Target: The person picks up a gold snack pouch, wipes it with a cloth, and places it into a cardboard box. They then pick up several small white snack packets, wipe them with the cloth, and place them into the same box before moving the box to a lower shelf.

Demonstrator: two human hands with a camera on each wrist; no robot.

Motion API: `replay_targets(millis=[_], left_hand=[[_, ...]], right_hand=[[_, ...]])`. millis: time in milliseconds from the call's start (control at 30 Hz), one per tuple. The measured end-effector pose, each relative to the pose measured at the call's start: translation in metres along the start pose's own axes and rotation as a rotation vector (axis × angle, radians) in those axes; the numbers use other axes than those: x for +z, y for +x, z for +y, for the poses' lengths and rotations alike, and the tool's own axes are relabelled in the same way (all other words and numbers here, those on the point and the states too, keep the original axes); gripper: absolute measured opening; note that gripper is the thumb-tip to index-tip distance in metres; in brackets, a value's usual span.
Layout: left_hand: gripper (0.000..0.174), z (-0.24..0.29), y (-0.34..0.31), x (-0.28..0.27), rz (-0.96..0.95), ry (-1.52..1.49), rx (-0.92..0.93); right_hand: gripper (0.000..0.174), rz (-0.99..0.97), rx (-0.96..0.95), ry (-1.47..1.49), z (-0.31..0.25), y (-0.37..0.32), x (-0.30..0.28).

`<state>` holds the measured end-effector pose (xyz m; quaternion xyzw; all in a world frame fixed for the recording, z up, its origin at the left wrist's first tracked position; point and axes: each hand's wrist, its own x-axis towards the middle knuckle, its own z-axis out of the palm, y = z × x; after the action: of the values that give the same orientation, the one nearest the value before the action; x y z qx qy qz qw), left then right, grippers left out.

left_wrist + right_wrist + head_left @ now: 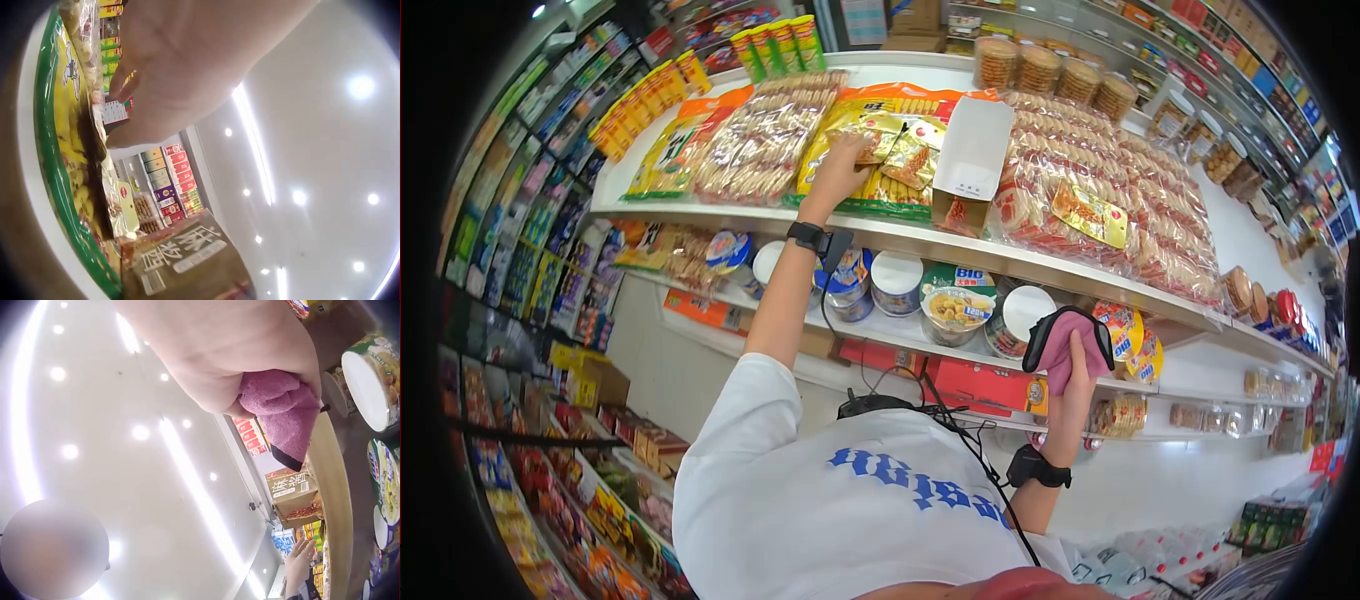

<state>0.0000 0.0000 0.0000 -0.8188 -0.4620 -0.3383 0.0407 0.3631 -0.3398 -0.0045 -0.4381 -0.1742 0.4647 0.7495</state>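
In the head view my left hand reaches over a yellow snack bag on the white display shelf. Fingers and thumb pinch the near end of a small gold snack packet lying on that bag. A second gold packet is right beside it. In the left wrist view the palm hides most of the grip. My right hand holds a folded pink cloth with black edging, in front of the lower shelf. The cloth bunches out of the fist in the right wrist view.
An open cardboard box stands right of the gold packets. Bagged crackers flank the yellow bag, with more wrapped crackers at right. Instant noodle tubs line the shelf below. The front edge of the shelf runs under the left wrist.
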Motion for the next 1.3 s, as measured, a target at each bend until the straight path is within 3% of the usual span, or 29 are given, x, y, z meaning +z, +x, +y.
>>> replay_targets(millis=[67, 100, 167, 267, 367, 500, 567, 667, 767, 800, 867, 967, 1067, 1133, 1200, 1267, 1300], left_hand=[[0.032, 0.031, 0.008, 0.005, 0.034, -0.134, 0.06], [0.028, -0.006, -0.015, -0.034, 0.059, -0.108, 0.034], [0.022, 0.002, -0.007, -0.043, 0.309, -0.107, -0.005], [0.021, 0.01, -0.024, -0.063, 0.421, -0.321, -0.295], [0.018, 0.056, -0.051, -0.102, 0.47, -1.025, -0.475], [0.018, 0.086, -0.113, -0.125, 0.154, -1.372, -0.62], [0.028, 0.086, -0.141, -0.131, -0.014, -1.46, -0.573], [0.041, 0.056, -0.178, -0.135, -0.197, -1.419, -0.345], [0.062, 0.023, -0.182, -0.134, -0.06, -1.617, -0.41], [0.077, 0.02, -0.183, -0.137, -0.06, -1.572, -0.374], [0.072, 0.027, -0.184, -0.148, -0.032, -1.691, -0.409], [0.055, 0.042, -0.184, -0.17, 0.081, -1.948, -0.597], [0.046, 0.033, -0.194, -0.167, 0.215, -2.02, -0.762], [0.039, 0.032, -0.193, -0.175, 0.304, -2.0, -0.793], [0.038, 0.028, -0.194, -0.175, 0.316, -2.053, -0.812], [0.044, 0.029, -0.19, -0.169, 0.312, -2.193, -0.837], [0.048, 0.032, -0.188, -0.167, 0.296, -2.266, -0.856]], right_hand=[[0.033, 0.043, -0.069, -0.056, -0.013, -0.006, -0.001], [0.032, 0.097, 0.017, -0.051, 0.02, -0.05, 0.042], [0.031, 0.096, 0.017, -0.084, 0.027, -0.056, 0.053], [0.032, 0.062, 0.108, -0.147, 0.036, -0.071, 0.094], [0.035, -0.06, 0.233, -0.203, 0.06, -0.067, 0.144], [0.038, -0.203, 0.247, 0.015, 0.1, -0.042, 0.213], [0.037, -0.229, 0.165, 0.032, 0.119, -0.036, 0.235], [0.031, -0.309, 0.012, -0.084, 0.134, -0.034, 0.253], [0.02, -0.369, -0.149, -0.368, 0.148, -0.047, 0.271], [0.018, -0.391, -0.175, -0.52, 0.157, -0.05, 0.27], [0.016, -0.46, -0.243, -0.745, 0.172, -0.062, 0.278], [0.016, -0.513, -0.229, -0.63, 0.189, -0.074, 0.295], [0.025, -0.219, -0.317, -0.486, 0.182, -0.075, 0.323], [0.033, -0.241, -0.155, -0.771, 0.163, -0.068, 0.306], [0.036, -0.385, -0.518, -0.838, 0.172, -0.068, 0.311], [0.046, -0.831, -0.807, -0.715, 0.188, -0.086, 0.329], [0.054, -0.944, -0.909, -1.054, 0.177, -0.107, 0.336]])
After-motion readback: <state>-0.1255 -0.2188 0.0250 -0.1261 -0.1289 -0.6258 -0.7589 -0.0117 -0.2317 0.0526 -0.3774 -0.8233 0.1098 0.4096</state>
